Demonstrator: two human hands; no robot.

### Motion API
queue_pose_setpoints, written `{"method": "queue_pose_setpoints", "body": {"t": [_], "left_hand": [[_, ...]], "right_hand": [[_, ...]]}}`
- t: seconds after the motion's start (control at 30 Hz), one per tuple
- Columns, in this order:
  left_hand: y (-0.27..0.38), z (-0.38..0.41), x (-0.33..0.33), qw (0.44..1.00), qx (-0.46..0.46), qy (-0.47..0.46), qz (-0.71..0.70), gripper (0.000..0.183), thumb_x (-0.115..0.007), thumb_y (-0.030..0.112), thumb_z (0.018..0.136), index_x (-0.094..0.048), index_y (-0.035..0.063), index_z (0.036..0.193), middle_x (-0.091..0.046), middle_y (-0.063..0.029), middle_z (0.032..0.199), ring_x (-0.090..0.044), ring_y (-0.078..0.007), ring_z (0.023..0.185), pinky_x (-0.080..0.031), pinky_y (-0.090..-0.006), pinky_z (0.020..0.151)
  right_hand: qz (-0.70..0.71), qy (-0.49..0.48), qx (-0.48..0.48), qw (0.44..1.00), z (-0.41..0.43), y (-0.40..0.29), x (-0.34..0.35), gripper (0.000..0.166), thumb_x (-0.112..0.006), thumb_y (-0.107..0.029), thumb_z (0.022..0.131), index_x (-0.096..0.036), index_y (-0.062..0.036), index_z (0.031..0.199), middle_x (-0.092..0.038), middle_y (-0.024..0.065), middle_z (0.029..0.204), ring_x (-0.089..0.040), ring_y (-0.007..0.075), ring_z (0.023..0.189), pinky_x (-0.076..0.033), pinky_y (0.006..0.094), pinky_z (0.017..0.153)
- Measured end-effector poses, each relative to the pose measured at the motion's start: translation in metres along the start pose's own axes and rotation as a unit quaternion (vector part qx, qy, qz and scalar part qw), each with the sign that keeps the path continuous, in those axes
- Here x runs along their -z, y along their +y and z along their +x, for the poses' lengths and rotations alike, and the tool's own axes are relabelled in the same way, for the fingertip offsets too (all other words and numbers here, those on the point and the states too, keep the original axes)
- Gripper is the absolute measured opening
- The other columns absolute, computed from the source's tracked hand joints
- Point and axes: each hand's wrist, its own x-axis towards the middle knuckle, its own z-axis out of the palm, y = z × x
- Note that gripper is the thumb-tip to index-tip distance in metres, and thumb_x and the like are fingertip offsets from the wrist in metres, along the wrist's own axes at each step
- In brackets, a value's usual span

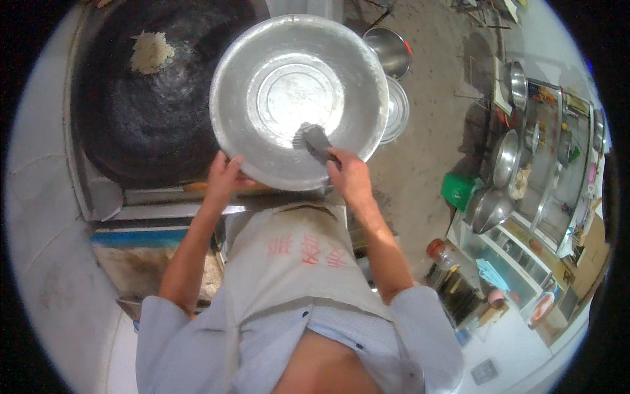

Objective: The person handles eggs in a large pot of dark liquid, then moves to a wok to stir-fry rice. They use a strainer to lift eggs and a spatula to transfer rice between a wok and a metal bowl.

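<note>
A wide aluminium basin (236,98) is in front of me, its bare metal interior facing up. My left hand (224,177) grips its near-left rim, thumb on top and fingers underneath. Over the near-right side of the rim, my right hand (350,175) holds a dark, flat-bladed tool (317,140), perhaps a scraper. Its tip meets the inside of the basin near the bottom ring. To the left lies a large dark wok (147,133), partly covered by the basin. A small pale heap of food (151,52) sits on the wok's far side; its exact kind I cannot tell.
A wooden handle (197,187) lies along the wok's near edge. Beyond the basin's right side are a steel pot (391,51) and a round metal lid (397,111). Farther right, a metal rack (546,162) carries steel bowls, with a green container (456,191) beside it.
</note>
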Motion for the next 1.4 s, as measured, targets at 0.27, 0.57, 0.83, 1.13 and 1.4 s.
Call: {"method": "queue_pose_setpoints", "body": {"t": [0.27,0.57,0.83,1.13,1.4], "left_hand": [[0.002,0.002,0.0,1.0,-0.002,0.008,0.004,0.027,-0.05,0.024,0.098,-0.047,0.0055,0.117,-0.058,-0.0058,0.099,-0.062,-0.0146,0.075,-0.059,-0.0297,0.061],[0.004,0.0,-0.002,1.0,-0.017,-0.007,0.0,0.027,-0.049,0.022,0.098,-0.047,0.0033,0.117,-0.058,-0.006,0.1,-0.061,-0.014,0.077,-0.059,-0.0295,0.062],[-0.002,0.001,0.002,1.0,-0.014,-0.008,0.015,0.028,-0.049,0.022,0.098,-0.046,0.0056,0.12,-0.059,-0.0053,0.102,-0.062,-0.0137,0.077,-0.059,-0.0288,0.062],[-0.002,0.002,-0.001,1.0,-0.02,0.001,-0.008,0.028,-0.049,0.022,0.098,-0.045,0.0059,0.12,-0.059,-0.0072,0.104,-0.063,-0.0153,0.079,-0.059,-0.0296,0.061],[-0.002,0.004,0.002,1.0,-0.019,0.012,0.002,0.031,-0.051,0.018,0.096,-0.045,0.0021,0.121,-0.06,-0.0092,0.103,-0.063,-0.0155,0.076,-0.058,-0.0274,0.059]], "right_hand": [[-0.004,0.029,-0.032,0.999,0.044,-0.011,0.041,0.029,-0.059,-0.015,0.079,-0.067,-0.007,0.106,-0.066,0.021,0.094,-0.064,0.0376,0.086,-0.051,0.0437,0.077],[-0.006,0.018,-0.07,0.997,0.017,0.007,0.025,0.03,-0.06,-0.017,0.081,-0.066,-0.0064,0.108,-0.066,0.0226,0.097,-0.064,0.037,0.09,-0.051,0.0423,0.081],[-0.022,0.018,-0.052,0.998,0.01,0.008,0.01,0.029,-0.06,-0.017,0.08,-0.067,-0.0062,0.107,-0.066,0.0229,0.094,-0.063,0.0387,0.087,-0.051,0.0437,0.079],[-0.01,0.036,-0.046,0.998,-0.001,-0.005,-0.005,0.029,-0.056,-0.017,0.084,-0.065,-0.004,0.108,-0.065,0.0241,0.092,-0.063,0.0409,0.084,-0.051,0.0467,0.077],[-0.079,0.004,-0.095,0.992,-0.004,-0.019,-0.006,0.029,-0.052,-0.018,0.088,-0.061,-0.0033,0.112,-0.064,0.0265,0.089,-0.064,0.0411,0.083,-0.051,0.0489,0.075]]}}
